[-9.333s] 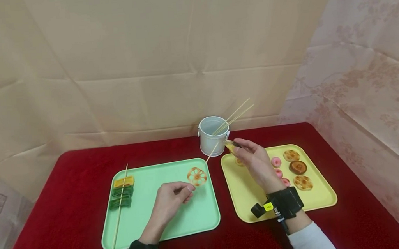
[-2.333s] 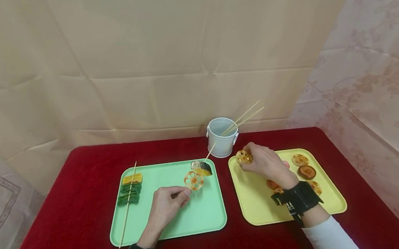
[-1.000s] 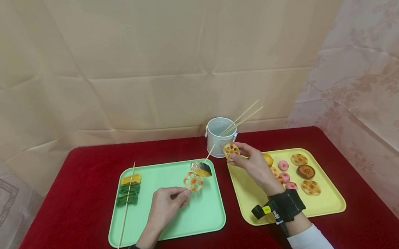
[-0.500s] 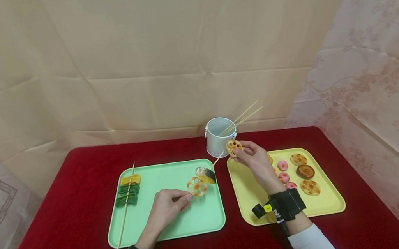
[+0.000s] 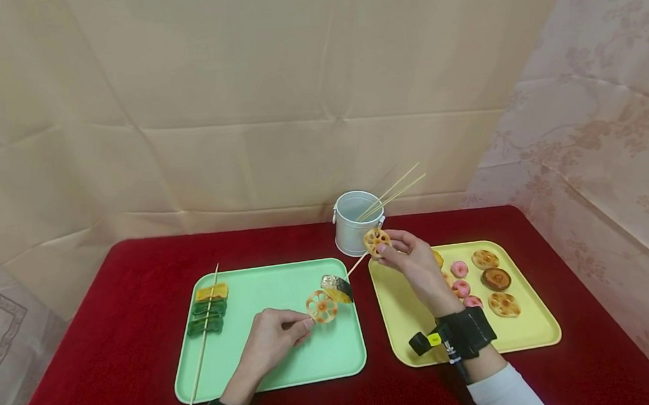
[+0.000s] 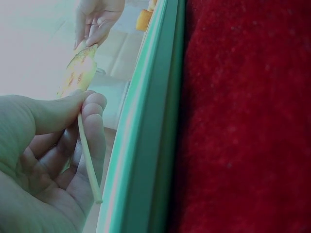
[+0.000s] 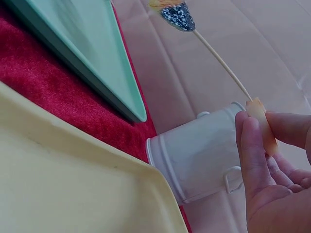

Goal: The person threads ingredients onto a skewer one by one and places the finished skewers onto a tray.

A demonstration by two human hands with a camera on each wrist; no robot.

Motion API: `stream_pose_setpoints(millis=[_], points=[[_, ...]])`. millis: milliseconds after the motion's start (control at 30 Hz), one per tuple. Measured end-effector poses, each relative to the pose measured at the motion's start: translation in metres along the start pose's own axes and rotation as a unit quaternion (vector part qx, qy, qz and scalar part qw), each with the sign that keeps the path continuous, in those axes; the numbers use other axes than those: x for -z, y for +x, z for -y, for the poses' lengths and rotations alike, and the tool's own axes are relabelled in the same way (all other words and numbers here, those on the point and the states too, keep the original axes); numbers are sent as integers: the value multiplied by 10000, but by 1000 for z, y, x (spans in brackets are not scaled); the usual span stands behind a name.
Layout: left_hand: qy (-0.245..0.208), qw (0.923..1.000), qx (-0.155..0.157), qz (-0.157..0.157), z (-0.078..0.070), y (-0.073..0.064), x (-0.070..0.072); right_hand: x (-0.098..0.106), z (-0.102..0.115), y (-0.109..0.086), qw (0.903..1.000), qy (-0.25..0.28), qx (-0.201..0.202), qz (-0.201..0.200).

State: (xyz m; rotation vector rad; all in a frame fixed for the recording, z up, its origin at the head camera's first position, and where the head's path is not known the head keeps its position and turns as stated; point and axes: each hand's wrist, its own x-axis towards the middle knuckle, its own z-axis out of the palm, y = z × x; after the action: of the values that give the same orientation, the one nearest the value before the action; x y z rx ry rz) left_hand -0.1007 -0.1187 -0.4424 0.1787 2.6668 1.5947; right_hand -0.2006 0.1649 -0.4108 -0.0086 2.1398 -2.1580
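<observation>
My left hand (image 5: 275, 340) pinches a thin wooden skewer (image 5: 358, 263) near its lower end, over the green tray. Threaded on it are a lotus root slice (image 5: 322, 307) close to the fingertips and, beyond that, a wedge-shaped piece (image 5: 337, 288) with speckled black skin and yellow flesh. My right hand (image 5: 416, 271) pinches another lotus root slice (image 5: 376, 241) between thumb and fingers. In the right wrist view the skewer's tip meets this slice (image 7: 262, 128); whether it has gone in cannot be told. The left wrist view shows the skewer's butt end (image 6: 90, 165) below the thumb.
The green tray (image 5: 280, 371) bears a loaded skewer (image 5: 206, 310) with yellow and green pieces. On the yellow tray (image 5: 415, 341) lie pink rings (image 5: 459, 269), lotus slices (image 5: 504, 304) and a mushroom (image 5: 496, 279). A white bucket (image 5: 350, 233) with skewers (image 5: 395, 190) stands behind.
The wedge piece went from my right hand onto the skewer, and a lotus slice was picked from the yellow tray. Lately the skewer moved slightly right, bringing its tip to that slice.
</observation>
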Motion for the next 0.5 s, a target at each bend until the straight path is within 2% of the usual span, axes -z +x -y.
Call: stream_pose_setpoints(millis=[500], points=[[43, 10000, -31, -42, -1, 0, 0, -6, -2, -2, 9990, -263, 56, 348]])
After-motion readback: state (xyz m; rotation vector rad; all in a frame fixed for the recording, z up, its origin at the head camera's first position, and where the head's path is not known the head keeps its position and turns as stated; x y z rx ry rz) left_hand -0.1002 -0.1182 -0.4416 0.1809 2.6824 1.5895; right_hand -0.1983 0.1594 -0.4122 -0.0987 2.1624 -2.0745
